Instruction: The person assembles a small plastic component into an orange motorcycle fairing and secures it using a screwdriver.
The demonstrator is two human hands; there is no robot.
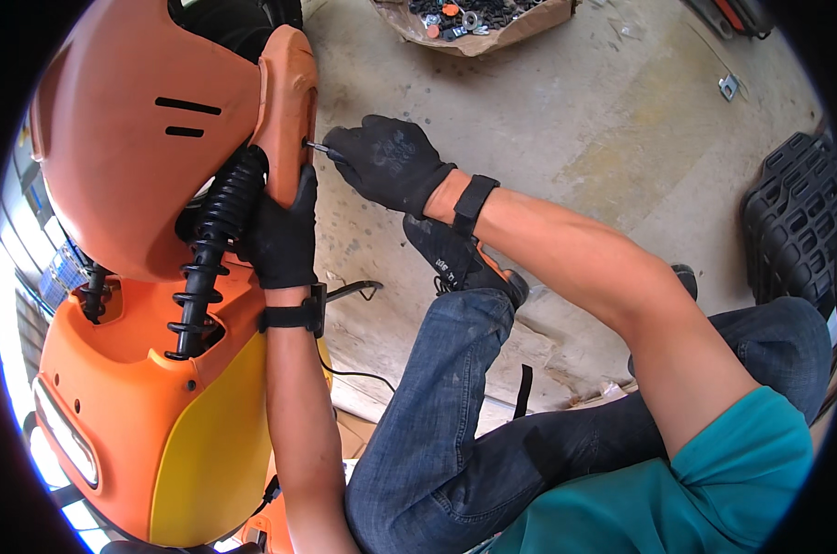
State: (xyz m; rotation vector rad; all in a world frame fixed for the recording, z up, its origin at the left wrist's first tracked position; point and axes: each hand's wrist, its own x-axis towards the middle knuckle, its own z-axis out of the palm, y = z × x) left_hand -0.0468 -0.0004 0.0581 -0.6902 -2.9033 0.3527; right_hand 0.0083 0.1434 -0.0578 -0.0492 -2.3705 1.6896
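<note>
An orange plastic fork cover (pixel 284 102) runs down beside the large orange front fender (pixel 141 148) of a small vehicle. In a black glove, my right hand (pixel 386 162) is closed around a screwdriver (pixel 318 148), its handle hidden in the fist. The metal shaft points left, and its tip meets a dark hole in the cover's edge. Below that, my gloved left hand (pixel 284 235) grips the cover's lower end, thumb up along its near side; its other fingers are hidden behind the part. A black coil-spring shock absorber (pixel 206 254) stands just left of this hand.
An orange and yellow body panel (pixel 210 452) with a headlight (pixel 65 434) lies at lower left. A cardboard box (pixel 492 39) of bolts and small parts sits on the concrete floor at the top. Black ribbed plastic (pixel 792 217) stands at right. My bent legs (pixel 437 388) fill the lower middle.
</note>
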